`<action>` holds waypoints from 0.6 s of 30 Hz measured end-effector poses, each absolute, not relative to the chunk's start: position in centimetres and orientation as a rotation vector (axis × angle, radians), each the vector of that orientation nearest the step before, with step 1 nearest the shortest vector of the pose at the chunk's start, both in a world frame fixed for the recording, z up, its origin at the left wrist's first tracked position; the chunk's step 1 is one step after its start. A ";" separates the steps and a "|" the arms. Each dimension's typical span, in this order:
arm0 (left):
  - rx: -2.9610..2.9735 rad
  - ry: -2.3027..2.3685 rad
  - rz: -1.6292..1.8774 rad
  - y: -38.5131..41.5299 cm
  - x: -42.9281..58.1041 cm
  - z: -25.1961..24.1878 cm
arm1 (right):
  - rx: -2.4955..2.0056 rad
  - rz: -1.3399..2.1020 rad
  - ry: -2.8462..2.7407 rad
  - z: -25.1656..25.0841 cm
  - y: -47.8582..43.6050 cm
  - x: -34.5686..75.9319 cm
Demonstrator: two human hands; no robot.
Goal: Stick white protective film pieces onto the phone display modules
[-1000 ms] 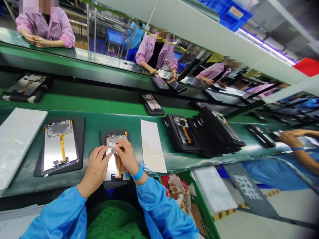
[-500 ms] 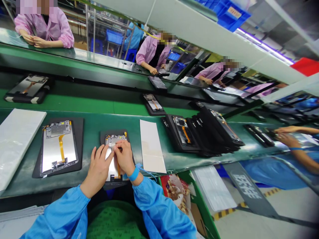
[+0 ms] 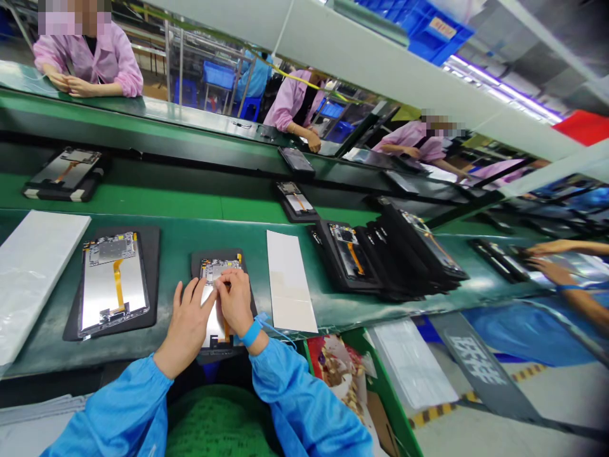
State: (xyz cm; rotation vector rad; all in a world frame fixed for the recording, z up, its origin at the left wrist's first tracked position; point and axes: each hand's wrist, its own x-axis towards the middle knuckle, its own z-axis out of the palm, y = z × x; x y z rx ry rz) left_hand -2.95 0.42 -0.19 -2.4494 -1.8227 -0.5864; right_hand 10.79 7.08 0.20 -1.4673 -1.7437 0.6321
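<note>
Along the green conveyor tabletop (image 3: 174, 273), the left hand (image 3: 188, 327) and right hand (image 3: 233, 304) have drawn closer than before, fingers (image 3: 209, 293) on the circuit-board end (image 3: 219, 268) of the tablet panel (image 3: 210, 317) on its black mat (image 3: 196, 273), grip unclear.

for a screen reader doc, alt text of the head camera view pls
The left hand and right hand, in blue sleeves, work at the top of an opened tablet with an orange flex cable, on a black mat. More opened tablets lie along the green assembly line, with workers in pink smocks across it.
</note>
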 end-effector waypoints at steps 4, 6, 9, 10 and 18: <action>-2.432 -1.827 -0.546 0.4 -2.8 0.3 | -1.478 0.591 -1.778 0.3 7.0 10.6; -2.421 -1.834 -0.524 0.5 -2.5 0.7 | -1.478 0.566 -1.807 0.4 7.0 10.6; -2.435 -1.828 -0.505 0.6 -1.9 1.4 | -1.461 0.599 -1.771 0.5 7.2 11.2; -2.443 -1.822 -0.496 0.6 -1.7 1.6 | -1.448 0.623 -1.739 0.4 7.3 11.4; -2.396 -1.821 -0.395 0.5 -0.8 2.0 | -1.318 0.698 -1.715 0.0 7.3 13.0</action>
